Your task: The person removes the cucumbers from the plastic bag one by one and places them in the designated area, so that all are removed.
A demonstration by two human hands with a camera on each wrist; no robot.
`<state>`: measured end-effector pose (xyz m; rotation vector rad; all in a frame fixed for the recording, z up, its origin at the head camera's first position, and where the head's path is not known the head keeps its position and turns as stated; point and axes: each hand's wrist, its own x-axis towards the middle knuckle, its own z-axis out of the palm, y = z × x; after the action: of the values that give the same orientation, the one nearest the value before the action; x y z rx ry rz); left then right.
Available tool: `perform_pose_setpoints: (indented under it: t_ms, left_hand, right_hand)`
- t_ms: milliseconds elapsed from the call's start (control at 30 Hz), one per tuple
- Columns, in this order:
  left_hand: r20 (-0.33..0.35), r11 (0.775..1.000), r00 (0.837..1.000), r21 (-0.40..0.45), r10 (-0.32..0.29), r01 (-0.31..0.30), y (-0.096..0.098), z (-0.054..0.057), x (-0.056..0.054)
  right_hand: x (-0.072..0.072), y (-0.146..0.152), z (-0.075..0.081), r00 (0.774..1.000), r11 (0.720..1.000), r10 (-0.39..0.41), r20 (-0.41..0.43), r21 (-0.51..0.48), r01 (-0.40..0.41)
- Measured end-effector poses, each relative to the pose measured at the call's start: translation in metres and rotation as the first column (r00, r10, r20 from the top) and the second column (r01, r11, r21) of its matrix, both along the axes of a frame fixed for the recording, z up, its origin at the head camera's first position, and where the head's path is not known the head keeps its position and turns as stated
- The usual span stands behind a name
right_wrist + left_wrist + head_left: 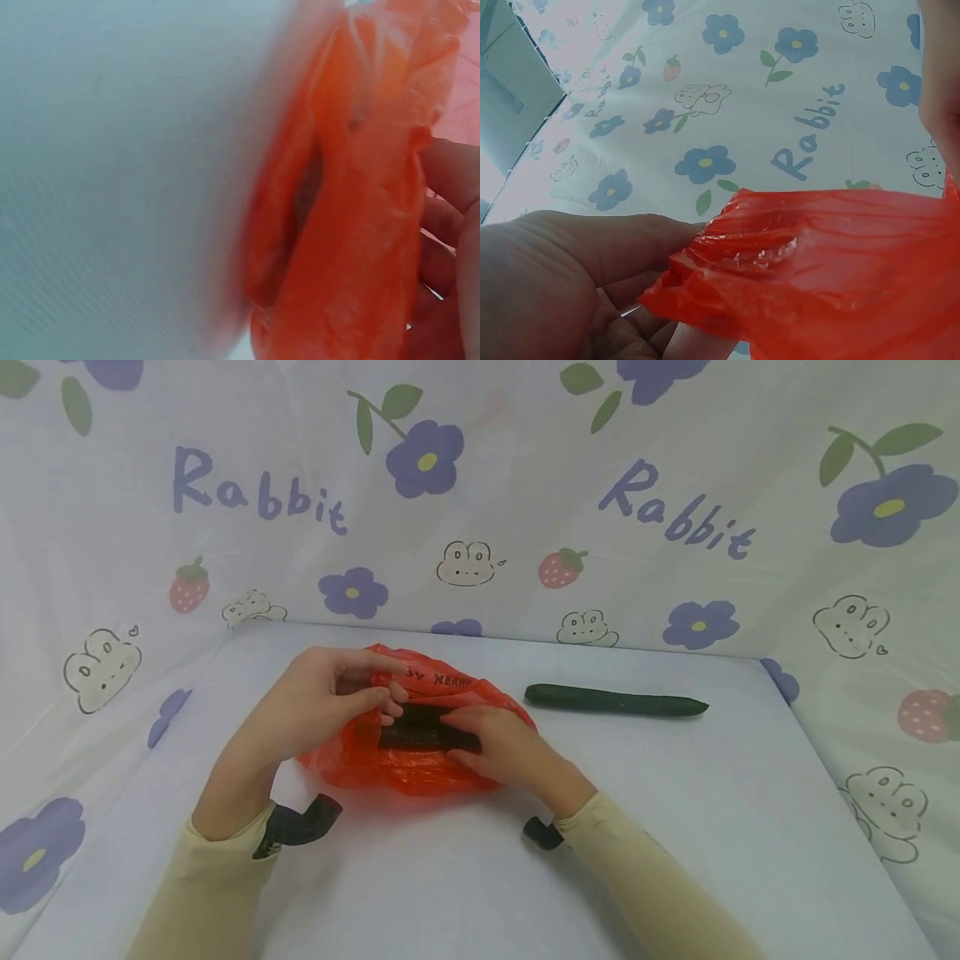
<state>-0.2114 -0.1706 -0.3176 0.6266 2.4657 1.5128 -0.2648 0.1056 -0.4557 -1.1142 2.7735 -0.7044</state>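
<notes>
A crumpled red plastic bag (pixel 442 768) lies on the white table with its mouth open towards me. Inside it, dark green cucumbers (pixel 412 739) show side by side, partly covered by the bag and my fingers. My left hand (pixel 307 710) pinches the bag's left edge between thumb and fingers; the left wrist view shows the red film (pixel 840 262) stretching off from those fingers. At the bag's mouth, my right hand (pixel 510 747) grips the right end of a cucumber, thumb below and fingers above. In the right wrist view the bag (pixel 360 225) hides most of that grip.
Another long, dark green cucumber (pixel 615 700) lies on the table (pixel 675 827) to the right, behind the bag. A white cloth (pixel 510 468) printed with flowers, rabbits and strawberries hangs behind and at both sides. Black straps (pixel 307 822) stick out at my wrists.
</notes>
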Motion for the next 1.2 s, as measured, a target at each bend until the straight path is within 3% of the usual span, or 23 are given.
perform_pose_setpoints:
  t_ms: [667,1200]
  left_hand:
    - [-0.002,1.0,1.0,0.004,-0.001,0.001,-0.001,0.001,0.001]
    - [-0.018,1.0,1.0,-0.023,-0.001,0.001,0.001,-0.001,0.0]
  right_hand:
    - [-0.004,-0.026,-0.012,0.995,0.991,-0.06,-0.082,0.115,0.069]
    - [0.002,-0.03,-0.013,0.975,0.986,-0.023,-0.221,0.159,0.059]
